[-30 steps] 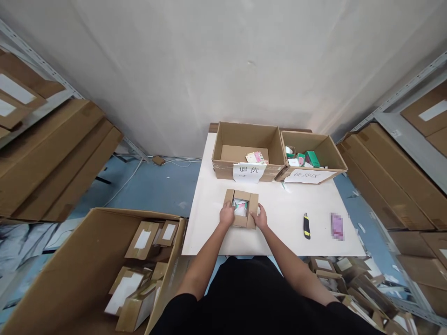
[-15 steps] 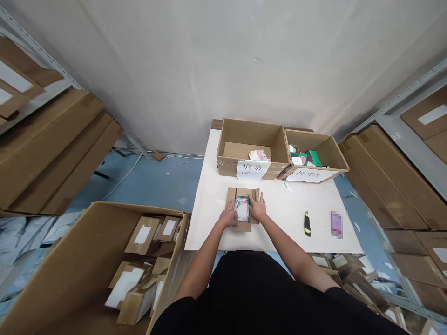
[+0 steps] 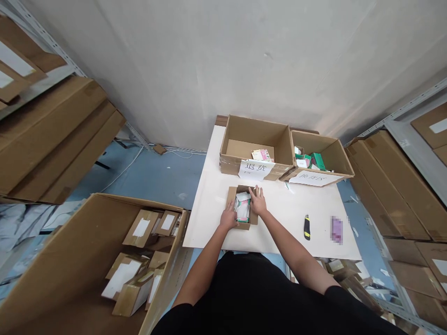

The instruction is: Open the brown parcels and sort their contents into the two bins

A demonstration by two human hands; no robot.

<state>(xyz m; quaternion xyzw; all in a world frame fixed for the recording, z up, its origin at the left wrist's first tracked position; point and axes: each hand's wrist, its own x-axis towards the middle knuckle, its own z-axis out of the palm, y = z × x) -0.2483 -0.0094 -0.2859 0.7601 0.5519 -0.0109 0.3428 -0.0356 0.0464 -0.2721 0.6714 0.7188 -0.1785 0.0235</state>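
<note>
Closest in, the left hand is curled over the near-left wall of a small opened cardboard carton, seemingly gripping it, while the right hand lies with its fingers extended and relaxed over the far edge, not clenched (whether they touch the contents, I cannot tell). The carton sits near the front of a white board table, with its flaps open and its contents, white packets with pink and green printing, inside it, so nothing from this carton lies unpacked on the table. To the right lie a yellow-and-black utility knife and a pixelated pink item. At lower left, a large carton holds many small taped parcels with white labels, unopened as far as shows, and more parcels are heaped on the floor at lower right. At the table's far edge stand two open cartons: one marked by a 退货 sign (Chinese for "returns") holds a few pink cards, and its neighbour holds green and white boxes. Cartons fill the metal shelving beyond.
</note>
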